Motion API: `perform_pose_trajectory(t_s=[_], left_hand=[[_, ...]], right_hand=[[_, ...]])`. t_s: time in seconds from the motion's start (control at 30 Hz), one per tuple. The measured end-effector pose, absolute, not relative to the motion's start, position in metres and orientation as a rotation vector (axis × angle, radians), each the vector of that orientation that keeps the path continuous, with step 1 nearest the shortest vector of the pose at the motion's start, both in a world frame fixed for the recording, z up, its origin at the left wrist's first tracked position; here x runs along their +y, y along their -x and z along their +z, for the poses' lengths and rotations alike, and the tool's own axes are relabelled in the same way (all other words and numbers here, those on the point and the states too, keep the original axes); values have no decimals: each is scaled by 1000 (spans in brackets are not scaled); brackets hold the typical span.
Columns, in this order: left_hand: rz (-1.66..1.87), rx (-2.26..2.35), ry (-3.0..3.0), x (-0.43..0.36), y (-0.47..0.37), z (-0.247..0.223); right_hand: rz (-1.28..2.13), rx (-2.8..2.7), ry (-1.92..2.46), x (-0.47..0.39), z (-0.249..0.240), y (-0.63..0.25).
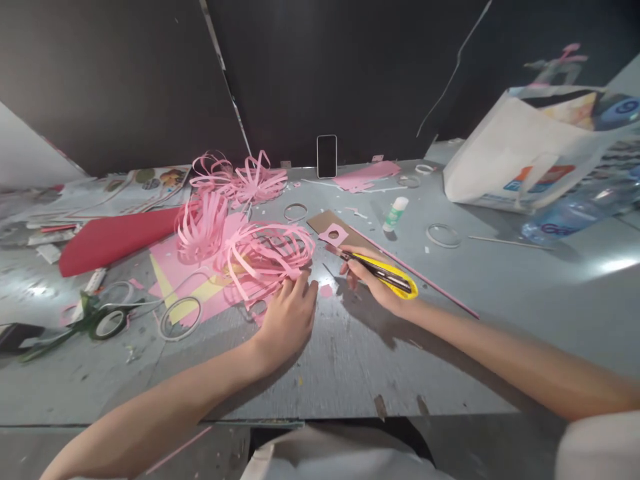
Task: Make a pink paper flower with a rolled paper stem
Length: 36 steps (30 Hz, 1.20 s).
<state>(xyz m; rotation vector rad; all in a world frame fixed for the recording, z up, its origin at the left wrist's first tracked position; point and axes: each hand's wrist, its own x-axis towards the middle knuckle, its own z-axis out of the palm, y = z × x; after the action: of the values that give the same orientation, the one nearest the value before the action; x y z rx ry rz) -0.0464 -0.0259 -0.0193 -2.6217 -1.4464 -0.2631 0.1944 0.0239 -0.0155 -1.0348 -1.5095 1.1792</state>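
My left hand [290, 317] is closed at the near edge of a looped bunch of pink paper strips [270, 250], its fingers pinching the paper. A yellow utility knife [387, 275] lies across my right hand [367, 277], whose fingers are wrapped round it, the blade end pointing left and away from me. Just beyond the blade, a small pink paper piece with a hole [333, 234] rests on a brown cardboard piece [350, 239]. A pink round scrap [326, 291] sits on the table between my hands.
Glue stick [395, 214] and thin pink stick [425, 281] lie right of centre. An upright phone [327, 157] leans at the back. Red paper [120, 240], green tape roll [109, 323] and wire rings [181, 318] are left. A white bag [480, 153] and bottle [565, 217] stand right.
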Motion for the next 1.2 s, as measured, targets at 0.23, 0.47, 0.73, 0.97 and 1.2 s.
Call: perform_pose_trajectory(t_s=[0.23,0.47,0.73,0.97,1.2], left_hand=[[-363,-1248,2559,-23,55,-27],[-293,-1094,2631,-21,58,-25],[-309,-1055,2826,-20,55,-23],[-343,-1111,2910,-19,57,-25],[-395,-1136,2934,-19,58,-26]], right_hand=[[881,-1629,1109,18,-24,-194],[752,-1812,1077,10,-21,-204],[641,-1909,1112,11,-25,-206],[580,-1947,1147,13,-30,-208],[661,-2004,962,17,-29,-211]])
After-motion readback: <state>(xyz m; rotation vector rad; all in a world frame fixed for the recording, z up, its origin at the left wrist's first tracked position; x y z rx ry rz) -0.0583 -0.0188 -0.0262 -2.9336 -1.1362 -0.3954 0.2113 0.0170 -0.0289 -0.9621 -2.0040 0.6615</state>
